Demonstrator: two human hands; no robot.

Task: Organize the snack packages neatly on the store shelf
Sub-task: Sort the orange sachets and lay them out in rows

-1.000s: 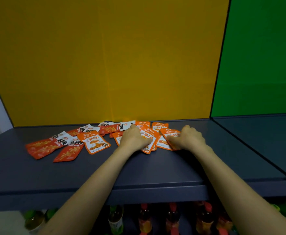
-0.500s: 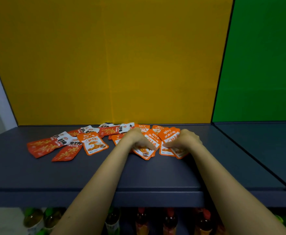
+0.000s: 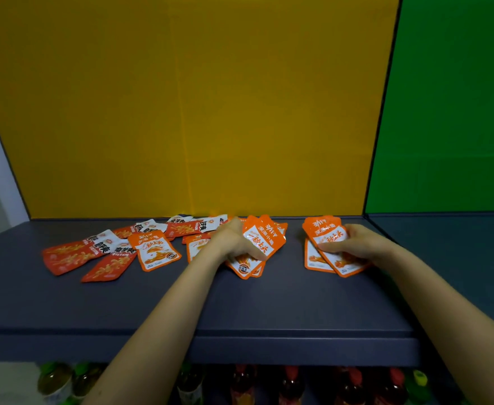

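The left hand point(image 3: 231, 244) grips a fanned bunch of orange snack packets point(image 3: 264, 239) on the grey shelf point(image 3: 269, 305). The right hand point(image 3: 359, 244) grips another bunch point(image 3: 326, 244). Loose red packets point(image 3: 73, 257) lie left of the left hand.

On the shelf point(image 3: 283, 299) packets point(image 3: 155, 251) lie left and centre, bottles point(image 3: 291, 384) underneath

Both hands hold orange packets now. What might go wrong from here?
1. The left hand grips its orange packets fanned out, not squared, so one may slip loose.
2. A lone orange packet lies among the red packets and may get missed.
3. The bunch in the right hand is also uneven and may splay when set down.
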